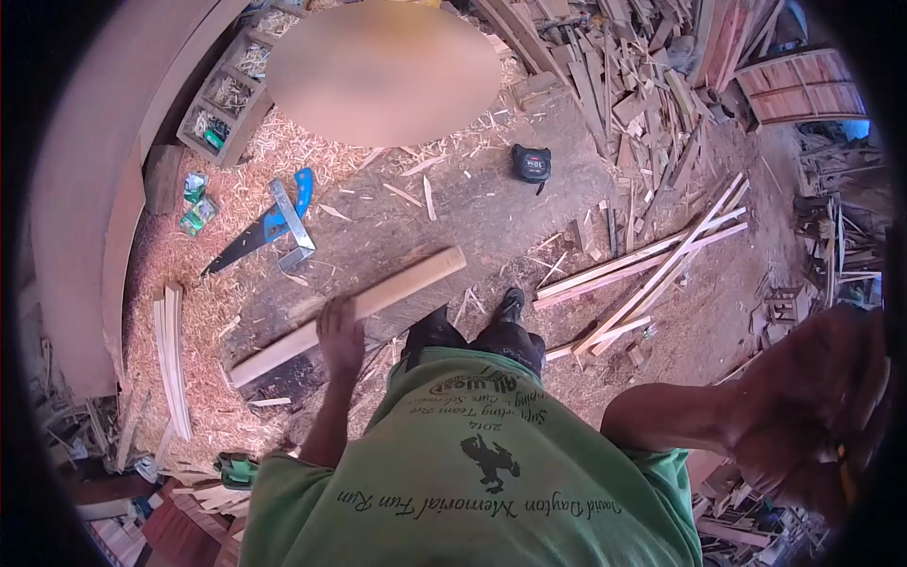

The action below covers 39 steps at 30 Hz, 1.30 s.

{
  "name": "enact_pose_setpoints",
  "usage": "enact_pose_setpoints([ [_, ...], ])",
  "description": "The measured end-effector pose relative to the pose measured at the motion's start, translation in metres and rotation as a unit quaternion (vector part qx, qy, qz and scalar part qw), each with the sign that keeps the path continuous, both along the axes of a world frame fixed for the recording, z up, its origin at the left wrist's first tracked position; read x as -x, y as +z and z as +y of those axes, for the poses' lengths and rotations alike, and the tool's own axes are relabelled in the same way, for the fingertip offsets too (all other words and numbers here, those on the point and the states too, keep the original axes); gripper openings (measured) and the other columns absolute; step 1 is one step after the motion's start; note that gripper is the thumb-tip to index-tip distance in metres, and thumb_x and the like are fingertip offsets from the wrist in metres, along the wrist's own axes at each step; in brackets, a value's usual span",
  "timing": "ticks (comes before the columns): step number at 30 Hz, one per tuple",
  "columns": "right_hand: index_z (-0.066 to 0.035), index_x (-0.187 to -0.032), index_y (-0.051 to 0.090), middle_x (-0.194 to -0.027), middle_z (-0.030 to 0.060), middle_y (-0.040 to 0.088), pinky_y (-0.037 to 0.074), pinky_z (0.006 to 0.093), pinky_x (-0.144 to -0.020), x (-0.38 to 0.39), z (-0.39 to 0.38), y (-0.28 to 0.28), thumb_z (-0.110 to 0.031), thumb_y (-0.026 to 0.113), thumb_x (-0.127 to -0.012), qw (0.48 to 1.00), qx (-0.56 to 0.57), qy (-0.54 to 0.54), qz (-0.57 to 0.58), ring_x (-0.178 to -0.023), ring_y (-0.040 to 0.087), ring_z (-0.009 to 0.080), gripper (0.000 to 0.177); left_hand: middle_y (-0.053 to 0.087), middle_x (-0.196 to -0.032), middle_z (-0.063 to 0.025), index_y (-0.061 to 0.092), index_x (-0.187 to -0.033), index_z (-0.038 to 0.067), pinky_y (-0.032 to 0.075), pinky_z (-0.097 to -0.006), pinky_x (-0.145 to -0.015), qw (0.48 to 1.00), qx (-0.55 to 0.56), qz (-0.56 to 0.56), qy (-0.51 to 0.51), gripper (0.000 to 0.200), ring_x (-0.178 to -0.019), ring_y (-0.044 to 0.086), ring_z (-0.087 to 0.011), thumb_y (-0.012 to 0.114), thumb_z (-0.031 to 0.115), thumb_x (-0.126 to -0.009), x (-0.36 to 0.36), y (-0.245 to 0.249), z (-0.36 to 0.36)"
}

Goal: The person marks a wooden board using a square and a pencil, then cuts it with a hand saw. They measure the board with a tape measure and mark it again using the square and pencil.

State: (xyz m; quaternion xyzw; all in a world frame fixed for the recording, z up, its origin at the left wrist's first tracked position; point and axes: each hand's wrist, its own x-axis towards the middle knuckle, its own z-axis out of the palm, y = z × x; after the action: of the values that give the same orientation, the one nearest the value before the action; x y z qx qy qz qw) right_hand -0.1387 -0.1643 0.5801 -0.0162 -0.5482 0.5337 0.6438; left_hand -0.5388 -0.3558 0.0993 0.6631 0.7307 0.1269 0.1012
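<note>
Across the dark work surface lies a smooth wooden batten [406, 286], slanting up to the right. My left hand [340, 331] is wrapped over its middle, fingers across the top face. My right hand [803, 425] is raised close to the camera at the right edge, dark and bent at the wrist. A small yellow-orange strip [847, 472] shows beside it; I cannot tell what that hand holds. Beyond the batten, a metal try square [293, 222] rests on a blue-handled handsaw [255, 234]. A black tape measure [531, 163] sits further right.
A wooden compartment box [227, 113] stands at upper left, near two green-and-white packets [196, 204]. Thin strips [171, 359] lie at left, and longer strips [652, 260] cross at right. Offcuts [624, 104] are heaped at upper right. Shavings cover the ground; a blurred oval hides the top middle.
</note>
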Motion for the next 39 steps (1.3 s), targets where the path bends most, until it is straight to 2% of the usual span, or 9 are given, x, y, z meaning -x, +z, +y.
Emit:
enact_pose_setpoints([
  [13,-0.008,-0.126,0.07,-0.123,0.0121,0.067,0.054,0.044,-0.106,0.064,0.017,0.032,-0.029,0.083,-0.096,0.994,0.012,0.109,-0.002,-0.119,0.064,0.0222,0.038,0.059,-0.146,-0.019,0.058,-0.145,0.004,0.044,-0.0575,-0.116,0.996,0.061,-0.013,-0.07,0.063,-0.136,0.054,-0.0428,0.078,0.019,-0.087,0.034,0.012,0.01],
  [17,0.002,-0.14,0.062,-0.133,0.0193,0.066,0.057,0.0361,-0.098,0.081,0.077,-0.075,-0.024,0.081,-0.097,0.98,0.113,-0.147,-0.068,-0.119,0.063,0.0186,0.054,0.06,-0.142,-0.02,0.058,-0.143,0.002,0.046,-0.0554,-0.112,0.993,0.076,0.064,-0.069,0.065,-0.13,0.056,-0.0425,0.079,0.027,-0.087,0.032,0.007,0.03],
  [19,0.002,-0.141,0.065,-0.127,0.0127,0.071,0.056,0.0329,-0.096,0.09,0.142,-0.168,-0.023,0.072,-0.104,0.887,0.202,-0.314,-0.272,-0.117,0.065,0.017,0.046,0.062,-0.134,-0.0178,0.06,-0.138,0.003,0.049,-0.0525,-0.106,0.994,0.05,0.021,-0.092,0.057,-0.124,0.058,-0.0391,0.078,0.026,-0.089,0.029,0.028,0.05],
  [21,-0.001,-0.146,0.065,-0.124,0.0049,0.072,0.052,0.0278,-0.095,0.073,0.185,-0.276,-0.027,0.071,-0.107,0.761,0.315,-0.286,-0.489,-0.112,0.064,0.0147,0.047,0.062,-0.126,-0.015,0.062,-0.13,0.005,0.05,-0.0503,-0.104,0.992,0.026,0.013,-0.122,0.052,-0.12,0.059,-0.0354,0.078,0.033,-0.09,0.033,0.029,0.064],
  [24,-0.006,-0.158,0.052,-0.133,0.0245,0.073,0.048,0.0519,-0.108,0.013,0.201,-0.472,-0.039,0.081,-0.094,0.544,0.196,-0.353,-0.736,-0.118,0.069,0.0425,0.078,0.061,-0.125,-0.0142,0.062,-0.129,0.006,0.05,-0.0505,-0.103,0.987,0.071,-0.009,-0.143,0.052,-0.121,0.058,-0.0353,0.079,0.036,-0.091,0.038,0.01,0.07],
  [27,-0.015,-0.157,0.052,-0.133,0.0309,0.07,0.041,0.0611,-0.112,-0.007,0.181,-0.539,-0.042,0.084,-0.086,0.579,0.227,-0.392,-0.678,-0.12,0.062,0.0559,0.082,0.061,-0.125,-0.0139,0.062,-0.127,0.006,0.051,-0.0508,-0.103,0.983,0.084,0.003,-0.165,0.05,-0.121,0.057,-0.0353,0.077,0.039,-0.093,0.045,0.004,0.073],
  [30,-0.021,-0.154,0.055,-0.125,0.0293,0.072,0.044,0.0588,-0.111,0.025,0.18,-0.501,-0.041,0.084,-0.083,0.512,0.269,-0.387,-0.718,-0.118,0.061,0.0554,0.079,0.061,-0.126,-0.0137,0.063,-0.125,0.006,0.051,-0.0501,-0.101,0.981,0.118,-0.008,-0.152,0.046,-0.122,0.057,-0.0348,0.073,0.039,-0.095,0.043,0.006,0.074],
  [36,-0.019,-0.149,0.061,-0.143,0.0268,0.061,0.048,0.0569,-0.108,0.173,0.187,-0.458,-0.037,0.089,-0.077,0.537,0.246,-0.313,-0.743,-0.126,0.057,0.05,0.079,0.064,-0.123,-0.0139,0.067,-0.119,0.007,0.052,-0.0486,-0.099,0.984,0.107,-0.007,-0.142,0.042,-0.121,0.059,-0.0345,0.073,0.037,-0.091,0.043,0.013,0.078],
  [39,-0.012,-0.143,0.066,-0.139,0.0274,0.06,0.044,0.0561,-0.112,0.267,0.181,-0.462,-0.023,0.082,-0.082,0.599,-0.053,-0.395,-0.695,-0.125,0.058,0.0494,0.064,0.066,-0.123,-0.014,0.069,-0.12,0.008,0.053,-0.0491,-0.1,0.99,0.072,-0.004,-0.125,0.043,-0.121,0.06,-0.0345,0.074,0.036,-0.088,0.041,0.004,0.074],
])
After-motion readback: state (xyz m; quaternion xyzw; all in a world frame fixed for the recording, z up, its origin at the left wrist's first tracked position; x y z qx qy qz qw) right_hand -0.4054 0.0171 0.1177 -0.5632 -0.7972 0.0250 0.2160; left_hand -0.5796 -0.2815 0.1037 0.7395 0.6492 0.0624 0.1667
